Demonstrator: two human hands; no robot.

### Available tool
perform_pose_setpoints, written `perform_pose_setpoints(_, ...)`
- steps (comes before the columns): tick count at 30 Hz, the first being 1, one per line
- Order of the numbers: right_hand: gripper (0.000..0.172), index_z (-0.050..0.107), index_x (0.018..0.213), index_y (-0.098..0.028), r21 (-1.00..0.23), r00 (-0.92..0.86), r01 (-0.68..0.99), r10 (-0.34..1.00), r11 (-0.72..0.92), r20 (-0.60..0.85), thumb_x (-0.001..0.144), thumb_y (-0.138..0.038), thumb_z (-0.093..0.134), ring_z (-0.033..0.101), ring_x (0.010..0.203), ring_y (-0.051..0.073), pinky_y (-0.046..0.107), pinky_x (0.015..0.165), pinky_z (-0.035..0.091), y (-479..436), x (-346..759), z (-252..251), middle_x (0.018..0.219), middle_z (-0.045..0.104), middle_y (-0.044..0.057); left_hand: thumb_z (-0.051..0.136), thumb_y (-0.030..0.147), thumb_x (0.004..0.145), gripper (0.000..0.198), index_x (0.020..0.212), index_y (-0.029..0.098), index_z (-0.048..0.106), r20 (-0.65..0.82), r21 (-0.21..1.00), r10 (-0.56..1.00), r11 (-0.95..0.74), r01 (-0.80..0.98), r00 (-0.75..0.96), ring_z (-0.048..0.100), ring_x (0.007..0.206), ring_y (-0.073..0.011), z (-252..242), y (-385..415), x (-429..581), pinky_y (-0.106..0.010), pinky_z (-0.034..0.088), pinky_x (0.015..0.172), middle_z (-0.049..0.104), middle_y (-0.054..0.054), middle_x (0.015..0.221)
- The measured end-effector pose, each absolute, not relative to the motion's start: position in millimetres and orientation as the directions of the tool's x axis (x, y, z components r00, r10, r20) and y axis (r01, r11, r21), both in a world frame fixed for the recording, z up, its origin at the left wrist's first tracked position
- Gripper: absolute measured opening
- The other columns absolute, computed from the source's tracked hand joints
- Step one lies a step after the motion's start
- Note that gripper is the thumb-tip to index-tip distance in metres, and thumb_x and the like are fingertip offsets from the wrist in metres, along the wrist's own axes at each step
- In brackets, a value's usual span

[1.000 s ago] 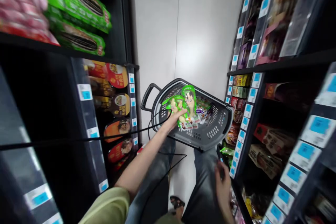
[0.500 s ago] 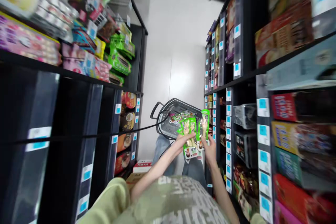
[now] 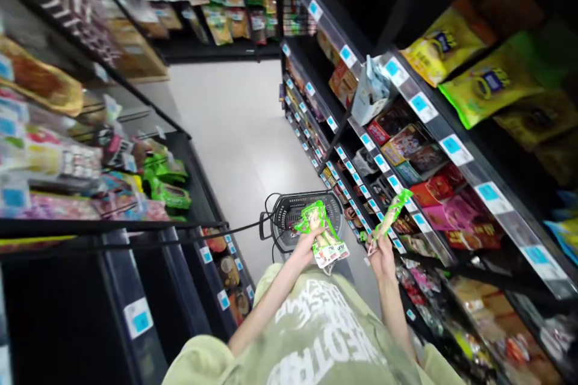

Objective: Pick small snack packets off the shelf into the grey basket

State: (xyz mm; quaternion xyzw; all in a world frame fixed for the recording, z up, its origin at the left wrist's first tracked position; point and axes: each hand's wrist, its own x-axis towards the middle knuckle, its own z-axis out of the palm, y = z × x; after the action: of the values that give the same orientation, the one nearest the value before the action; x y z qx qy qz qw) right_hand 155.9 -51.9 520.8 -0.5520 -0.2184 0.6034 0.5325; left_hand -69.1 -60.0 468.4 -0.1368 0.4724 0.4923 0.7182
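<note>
My left hand (image 3: pixel 309 244) is closed around several green-and-white snack packets (image 3: pixel 321 230), held fanned together in front of my shirt. One more green snack packet (image 3: pixel 392 216) is gripped at its lower end by my right hand (image 3: pixel 382 251), out to the right beside the shelves and tilted up to the right. Below the left hand's packets lies a grey shopping basket (image 3: pixel 333 207) with a slotted floor. Part of its inside is hidden by the packets, and small items in it are hard to make out.
Black shelving with price tags (image 3: pixel 419 107) runs along the right, holding yellow bags (image 3: pixel 494 81) and boxes. On the left, a shelf carries green packets (image 3: pixel 169 189). A black cord (image 3: pixel 244 228) stretches from the left to the basket. Pale floor (image 3: pixel 235 114) lies ahead.
My view has turned toward the right-hand shelves. The right hand has moved away from the left, carrying one packet to the right; the left hand still holds the others over the basket.
</note>
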Motion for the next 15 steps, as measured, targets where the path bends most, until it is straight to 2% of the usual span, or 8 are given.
perform_pose_setpoints(4,0.042,0.075,0.089,-0.024,-0.873,0.232,-0.36,0.875,-0.329,-0.426,0.066,-0.052,0.095,0.058,0.061,0.013,0.026,0.054,0.048,-91.6,140.2,533.3,0.077,0.07,0.0,0.084,0.002,0.069,0.038,0.104,0.01,0.073,-0.781,0.289,0.61,0.542,-0.789,0.133,0.081,0.089,-0.029,476.9,-77.7,-68.8,-0.038,0.066,0.088,0.082,-0.013,0.092)
perform_pose_setpoints(9,0.051,0.078,0.087,-0.018,-0.926,0.353,-0.159,0.856,-0.342,-0.377,0.052,-0.047,0.101,0.059,0.057,0.014,0.029,0.056,0.049,-111.1,144.4,551.3,0.071,0.071,0.002,0.086,0.008,0.07,0.048,0.115,0.015,0.072,-0.704,0.357,0.687,0.558,-0.749,0.177,0.08,0.097,-0.027,486.6,-88.1,-63.3,-0.038,0.062,0.098,0.083,-0.009,0.104)
perform_pose_setpoints(12,0.056,0.079,0.092,-0.017,-0.929,0.39,-0.076,0.847,-0.361,-0.361,0.052,-0.051,0.099,0.056,0.05,0.015,0.029,0.05,0.047,-115.2,147.9,563.5,0.063,0.068,0.001,0.09,0.016,0.069,0.05,0.115,0.016,0.073,-0.679,0.414,0.715,0.563,-0.716,0.169,0.079,0.101,-0.0273,491.9,-93.2,-58.9,-0.037,0.061,0.1,0.083,-0.008,0.104)
perform_pose_setpoints(15,0.048,0.081,0.091,-0.018,-0.95,0.317,0.094,0.914,-0.297,-0.254,0.062,-0.053,0.095,0.063,0.058,0.017,0.031,0.054,0.052,-119.8,143.6,573.6,0.08,0.075,0.006,0.093,0.024,0.069,0.047,0.111,0.017,0.073,-0.644,0.465,0.731,0.609,-0.642,0.226,0.078,0.105,-0.0286,496.4,-97.8,-51.5,-0.037,0.061,0.098,0.083,-0.007,0.1)
